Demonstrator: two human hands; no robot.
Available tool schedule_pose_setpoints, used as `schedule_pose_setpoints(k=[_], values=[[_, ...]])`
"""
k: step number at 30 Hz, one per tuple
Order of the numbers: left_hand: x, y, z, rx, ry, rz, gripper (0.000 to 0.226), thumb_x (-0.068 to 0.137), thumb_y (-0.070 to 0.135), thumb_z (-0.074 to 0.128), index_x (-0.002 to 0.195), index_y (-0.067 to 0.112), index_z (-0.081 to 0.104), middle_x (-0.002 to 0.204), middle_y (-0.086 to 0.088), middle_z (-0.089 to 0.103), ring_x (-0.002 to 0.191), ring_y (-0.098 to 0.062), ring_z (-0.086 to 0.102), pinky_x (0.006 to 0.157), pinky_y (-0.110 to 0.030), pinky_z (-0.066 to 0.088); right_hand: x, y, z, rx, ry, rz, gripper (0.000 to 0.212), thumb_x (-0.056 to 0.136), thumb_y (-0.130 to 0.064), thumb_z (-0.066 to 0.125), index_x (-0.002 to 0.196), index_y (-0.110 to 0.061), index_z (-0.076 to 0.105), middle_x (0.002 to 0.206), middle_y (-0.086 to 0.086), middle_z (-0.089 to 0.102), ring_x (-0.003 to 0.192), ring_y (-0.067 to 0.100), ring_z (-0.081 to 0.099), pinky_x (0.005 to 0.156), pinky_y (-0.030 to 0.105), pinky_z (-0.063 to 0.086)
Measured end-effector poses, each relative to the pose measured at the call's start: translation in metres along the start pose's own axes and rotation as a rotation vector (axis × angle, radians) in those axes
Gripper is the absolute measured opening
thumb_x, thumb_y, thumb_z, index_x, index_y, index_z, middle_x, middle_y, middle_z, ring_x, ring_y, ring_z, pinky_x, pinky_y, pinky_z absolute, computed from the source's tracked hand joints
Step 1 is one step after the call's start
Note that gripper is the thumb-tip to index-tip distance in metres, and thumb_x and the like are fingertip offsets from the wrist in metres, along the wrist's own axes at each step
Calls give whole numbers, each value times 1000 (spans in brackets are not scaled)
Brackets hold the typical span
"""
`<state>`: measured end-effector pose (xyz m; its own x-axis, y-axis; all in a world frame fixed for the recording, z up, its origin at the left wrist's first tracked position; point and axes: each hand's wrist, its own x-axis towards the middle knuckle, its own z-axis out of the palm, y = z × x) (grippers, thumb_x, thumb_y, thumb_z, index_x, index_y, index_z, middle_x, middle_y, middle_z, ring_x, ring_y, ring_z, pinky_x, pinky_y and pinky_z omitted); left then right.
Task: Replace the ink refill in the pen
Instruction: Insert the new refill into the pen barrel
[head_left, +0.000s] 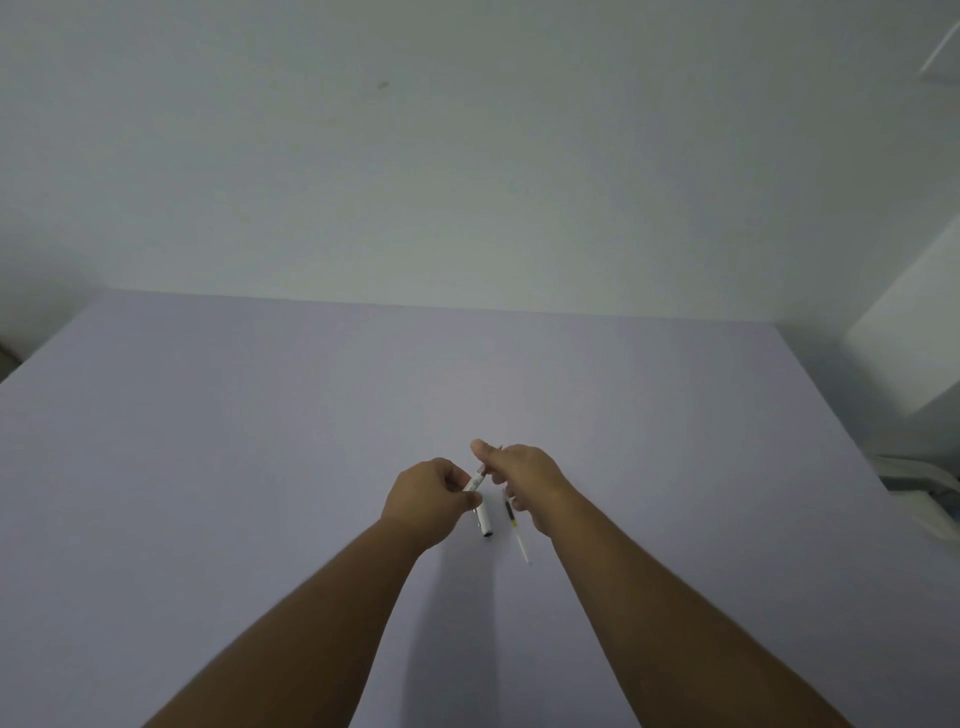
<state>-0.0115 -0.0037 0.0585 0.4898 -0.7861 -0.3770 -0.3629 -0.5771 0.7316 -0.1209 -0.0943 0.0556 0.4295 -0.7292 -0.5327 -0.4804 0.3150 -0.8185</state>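
A white pen barrel (474, 483) is held slanted above the lilac table (260, 441); my left hand (428, 496) grips its lower part. My right hand (524, 475) pinches the pen's upper end, fingers closed over the tip section, so that part is hidden. Below the left hand a white cap with a dark end (485, 522) lies on the table. A thin refill (514, 525) with a dark upper part and a clear lower tube lies just right of the cap, partly under my right hand.
A white wall rises behind the table's far edge. A white cabinet (914, 338) stands at the right, with a light-coloured object (924, 493) beside the table's right edge.
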Motion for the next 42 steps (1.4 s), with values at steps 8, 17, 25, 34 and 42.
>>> schedule_pose_setpoints(k=[8,17,25,34,42], values=[[6,1,2,25,-8,5,13,80,24,73,88,17,65,77,5,61,66,-11,54,58,-22,43,2,-1,-5,-18,22,-20,32,83,-42,67,74,-12,60,72,-1,54,60,12,42,59,25,37],[6,-1,1,27,-2,4,13,79,24,73,87,17,64,75,6,60,65,-12,54,59,-23,43,0,-4,-1,-37,4,-9,35,84,-43,65,85,-8,60,75,0,54,62,14,44,58,26,38],[5,-2,0,59,19,6,14,81,26,72,88,19,63,73,7,59,64,-9,53,62,-24,45,-1,-5,2,41,-15,-27,19,84,-28,69,80,-11,64,73,-1,62,52,13,41,58,26,38],[4,-10,-1,74,8,-32,16,80,27,71,88,18,61,78,6,59,68,-14,55,61,-25,45,-3,-14,7,-138,-48,40,35,87,-38,64,98,-5,68,90,1,67,58,12,44,55,22,40],[9,-30,-6,-63,29,-176,13,81,22,71,78,18,58,75,4,57,63,-9,53,50,-21,40,20,7,15,-721,82,-13,21,91,-14,48,77,-4,61,78,9,64,91,31,65,66,31,47]])
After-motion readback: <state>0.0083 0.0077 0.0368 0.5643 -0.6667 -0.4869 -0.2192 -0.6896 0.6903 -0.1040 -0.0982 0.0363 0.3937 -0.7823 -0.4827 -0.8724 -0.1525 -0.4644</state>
